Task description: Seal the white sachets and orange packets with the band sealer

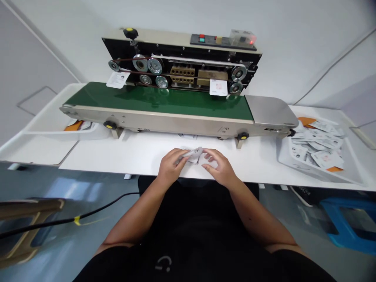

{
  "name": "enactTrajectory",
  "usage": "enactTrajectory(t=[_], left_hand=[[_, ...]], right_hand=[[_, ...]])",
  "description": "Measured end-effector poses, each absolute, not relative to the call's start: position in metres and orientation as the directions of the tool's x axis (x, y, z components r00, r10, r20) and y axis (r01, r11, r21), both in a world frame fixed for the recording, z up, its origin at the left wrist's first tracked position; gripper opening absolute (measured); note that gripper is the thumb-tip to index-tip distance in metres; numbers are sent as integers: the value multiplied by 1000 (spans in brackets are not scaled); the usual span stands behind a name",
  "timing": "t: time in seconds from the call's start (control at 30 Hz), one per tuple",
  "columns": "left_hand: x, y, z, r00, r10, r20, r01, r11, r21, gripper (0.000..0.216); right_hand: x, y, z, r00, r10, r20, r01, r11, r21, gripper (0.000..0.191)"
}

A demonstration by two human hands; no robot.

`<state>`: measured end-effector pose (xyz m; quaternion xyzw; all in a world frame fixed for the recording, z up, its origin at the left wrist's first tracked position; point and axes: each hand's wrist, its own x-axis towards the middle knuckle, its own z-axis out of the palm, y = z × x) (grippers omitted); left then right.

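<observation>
My left hand [170,166] grips a small white sachet [194,152] between thumb and fingers, just above the table's front part. The sachet is tilted, with dark print on it; whether it is one or more layers I cannot tell. To its right, my right hand [219,167] is open, thumb and fingers apart, its fingertips close to the sachet's edge. Behind both hands stands a band sealing machine [182,55] with a green conveyor belt [158,100]. One white sachet [218,87] hangs at the machine's right rollers, another sachet [118,79] at its left end.
A white bin [293,162] heaped with sachets stands at the right. Another white bin [58,133] at the left holds a few packets, some orange. A blue stool [343,223], a brown stool [26,235] and a black cable [108,203] are below the white table [141,156].
</observation>
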<state>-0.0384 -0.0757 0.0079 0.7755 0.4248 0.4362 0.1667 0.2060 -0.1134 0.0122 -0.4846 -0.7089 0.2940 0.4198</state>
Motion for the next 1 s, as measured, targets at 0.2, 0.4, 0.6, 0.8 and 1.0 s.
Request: enactTrajectory(t=[0.2, 0.4, 0.6, 0.8, 1.0], left_hand=[[-38, -79, 6, 320, 836, 447, 518, -549, 656, 31], [-38, -82, 12, 374, 831, 411, 512, -555, 656, 26], [-40, -84, 13, 471, 807, 356, 470, -571, 673, 29], [-37, -79, 13, 531, 731, 427, 418, -665, 618, 21], [-34, -72, 11, 482, 753, 448, 503, -656, 563, 26]], right_hand=[[203, -105, -7, -44, 989, 141, 122, 146, -982, 23], [209, -108, -7, 153, 973, 174, 37, 170, -985, 26], [202, -108, -7, -81, 983, 164, 66, 169, -983, 31], [241, -84, 48, 163, 911, 380, 199, 347, -917, 23], [334, 9, 134, 492, 824, 281, 192, 212, -958, 20]])
